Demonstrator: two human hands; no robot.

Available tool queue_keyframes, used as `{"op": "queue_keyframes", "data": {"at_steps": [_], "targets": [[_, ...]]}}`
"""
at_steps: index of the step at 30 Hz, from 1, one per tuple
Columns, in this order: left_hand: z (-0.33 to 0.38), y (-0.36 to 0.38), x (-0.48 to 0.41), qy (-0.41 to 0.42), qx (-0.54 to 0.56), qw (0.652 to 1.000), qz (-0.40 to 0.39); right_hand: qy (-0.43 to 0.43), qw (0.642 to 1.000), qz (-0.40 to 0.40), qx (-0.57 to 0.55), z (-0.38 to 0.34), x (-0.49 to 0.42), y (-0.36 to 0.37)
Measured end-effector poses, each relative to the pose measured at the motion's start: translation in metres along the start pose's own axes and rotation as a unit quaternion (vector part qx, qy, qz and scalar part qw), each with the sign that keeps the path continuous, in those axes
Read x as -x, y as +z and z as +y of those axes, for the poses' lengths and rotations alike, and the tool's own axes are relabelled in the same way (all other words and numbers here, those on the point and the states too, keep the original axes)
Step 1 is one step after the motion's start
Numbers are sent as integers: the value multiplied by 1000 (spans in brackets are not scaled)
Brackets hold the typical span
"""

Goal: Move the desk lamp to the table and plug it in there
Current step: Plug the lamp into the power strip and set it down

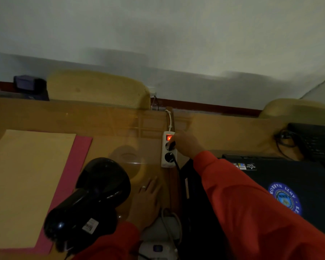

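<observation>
The black desk lamp (94, 201) stands on the wooden table (120, 128) in the near left, its round shade toward me, a white sticker on its body. A white power strip (168, 150) with a lit red switch lies at the table's middle. My right hand (186, 145), in a red sleeve, is shut on a black plug (171, 145) at the strip's upper socket. Another black plug fills the lower socket, its cord running toward me. My left hand (148, 199) lies flat on the table beside the lamp, fingers apart, a ring on one finger.
A tan sheet on a pink folder (32, 184) covers the left of the table. A dark bag with a round blue emblem (289, 194) lies at the right, a black keyboard (315, 141) behind it. Two tan chair backs (98, 89) stand against the wall. White devices and cords sit near me.
</observation>
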State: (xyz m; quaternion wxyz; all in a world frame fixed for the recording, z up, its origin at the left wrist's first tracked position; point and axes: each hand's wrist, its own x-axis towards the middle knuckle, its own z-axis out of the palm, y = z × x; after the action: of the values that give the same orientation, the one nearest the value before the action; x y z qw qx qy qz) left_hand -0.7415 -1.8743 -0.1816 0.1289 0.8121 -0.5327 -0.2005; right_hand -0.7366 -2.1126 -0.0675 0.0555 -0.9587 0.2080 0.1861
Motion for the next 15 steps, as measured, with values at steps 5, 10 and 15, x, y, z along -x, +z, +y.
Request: {"op": "queue_keyframes", "data": {"at_steps": [5,10,15], "targets": [[-1,1,1,-4,1,1000,0,-20,998,39,47,-3,-2,-3],[-1,2,1,-7,0,1000,-12,-52,990,38,123,-5,-4,-7],[0,1,1,-11,18,1000,-1,-61,981,45,176,-2,-4,-9]]}}
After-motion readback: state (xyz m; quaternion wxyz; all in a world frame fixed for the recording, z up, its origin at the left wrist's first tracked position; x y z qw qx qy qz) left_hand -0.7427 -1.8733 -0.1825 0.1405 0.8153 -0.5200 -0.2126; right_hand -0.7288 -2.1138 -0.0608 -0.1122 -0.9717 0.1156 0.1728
